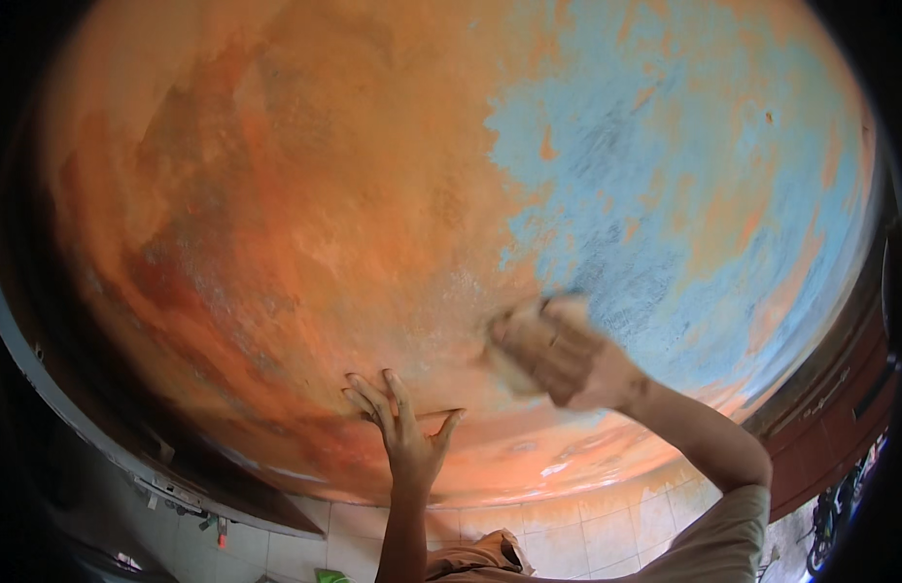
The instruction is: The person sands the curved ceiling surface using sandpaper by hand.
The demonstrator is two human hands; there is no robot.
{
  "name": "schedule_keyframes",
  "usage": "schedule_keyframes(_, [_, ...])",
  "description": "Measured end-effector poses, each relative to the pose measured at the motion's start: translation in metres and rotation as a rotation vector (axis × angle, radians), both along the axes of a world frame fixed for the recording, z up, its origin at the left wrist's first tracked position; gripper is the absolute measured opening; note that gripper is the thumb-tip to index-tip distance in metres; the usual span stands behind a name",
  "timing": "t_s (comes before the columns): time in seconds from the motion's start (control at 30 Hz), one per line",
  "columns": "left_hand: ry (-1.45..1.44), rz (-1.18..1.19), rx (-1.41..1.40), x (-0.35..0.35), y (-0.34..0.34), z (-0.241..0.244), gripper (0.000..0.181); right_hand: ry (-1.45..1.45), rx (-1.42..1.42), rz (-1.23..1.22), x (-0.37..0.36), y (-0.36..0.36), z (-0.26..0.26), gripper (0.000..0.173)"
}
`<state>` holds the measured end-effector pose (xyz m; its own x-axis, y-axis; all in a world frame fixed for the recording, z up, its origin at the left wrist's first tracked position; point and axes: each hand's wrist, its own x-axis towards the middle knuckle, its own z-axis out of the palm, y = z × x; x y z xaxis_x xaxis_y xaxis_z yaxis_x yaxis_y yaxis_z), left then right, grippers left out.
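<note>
A large surface coloured orange and light blue (393, 218) fills most of the head view, bent by the lens. My left hand (407, 423), fingers spread, rests against its lower middle part and holds nothing. To the right of it, my right hand (568, 357) is blurred by motion and presses a pale, flat pad or cloth (513, 368) against the surface near the border of orange and blue. What the pad is made of cannot be told. Patches of blue show between orange smears on the right side.
Below the surface lies a floor of pale tiles (356, 521) with orange stains (604, 499). Small objects (221, 535) hang or lie at the lower left. A reddish-brown panel (823, 430) stands at the right, with a motorcycle (823, 528) beyond it.
</note>
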<state>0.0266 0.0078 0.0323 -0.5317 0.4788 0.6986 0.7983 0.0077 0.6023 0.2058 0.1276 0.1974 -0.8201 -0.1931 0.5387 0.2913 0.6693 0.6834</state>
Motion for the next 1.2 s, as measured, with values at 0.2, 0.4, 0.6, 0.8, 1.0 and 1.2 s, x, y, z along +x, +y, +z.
schedule_keyframes(0.2, [-0.019,-0.03,0.058,0.003,0.006,-0.002,0.111,0.122,0.025,0.044,0.002,-0.005,0.052,0.05])
schedule_keyframes(0.4, [-0.028,-0.026,0.01,0.006,0.002,-0.001,0.112,-0.293,0.192,0.137,0.0,0.004,-0.016,0.051])
schedule_keyframes(0.6, [0.013,0.002,0.022,0.001,0.003,-0.004,0.115,0.149,-0.05,0.043,-0.008,-0.004,0.027,0.056])
schedule_keyframes(0.8, [0.042,-0.011,0.014,-0.002,0.004,-0.008,0.116,-0.351,0.083,0.292,-0.007,0.015,-0.007,0.053])
schedule_keyframes(1.0, [0.057,-0.009,0.018,-0.002,0.003,-0.004,0.116,-0.195,0.073,0.136,-0.008,0.01,-0.038,0.054])
schedule_keyframes(1.2, [0.067,0.005,0.005,0.0,0.005,-0.004,0.116,0.066,0.056,0.156,-0.008,0.007,0.02,0.051])
